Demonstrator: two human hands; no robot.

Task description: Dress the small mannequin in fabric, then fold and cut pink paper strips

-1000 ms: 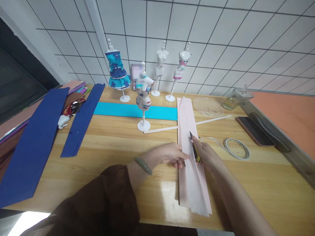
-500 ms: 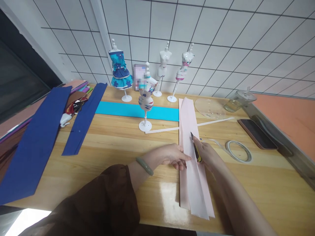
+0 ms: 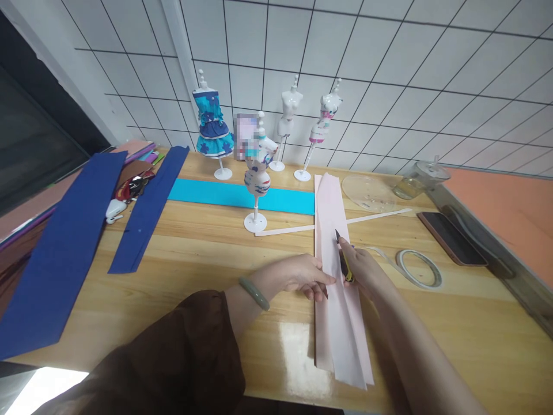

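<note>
A long folded strip of pale pink material (image 3: 330, 207), paper or cloth, lies lengthwise before me with its near end loose and layered. My left hand (image 3: 309, 278), wearing a green bangle, is closed on the strip's left side, thumb and forefinger pinching the upper layer. In my right hand (image 3: 360, 266) is a pair of black-and-yellow scissors (image 3: 347, 270), dark tip pointing away over the strip. The fingers hide most of the scissors, so I cannot tell whether the blades are apart. A thin white strip (image 3: 285, 230) passes beneath the pink one.
Beyond my hands stand several small mannequins, one (image 3: 258, 178) closest and one in a blue dress (image 3: 211, 124). A turquoise strip (image 3: 289, 200) and blue strips (image 3: 149, 210) lie left. On the right are a tape roll (image 3: 419, 268), a phone (image 3: 451, 237), a clear dish (image 3: 369, 193) and a glass jar (image 3: 419, 177).
The near end of the pink strip has shifted slightly left. My right hand and the scissors have moved very little, and my left hand keeps its pinch.
</note>
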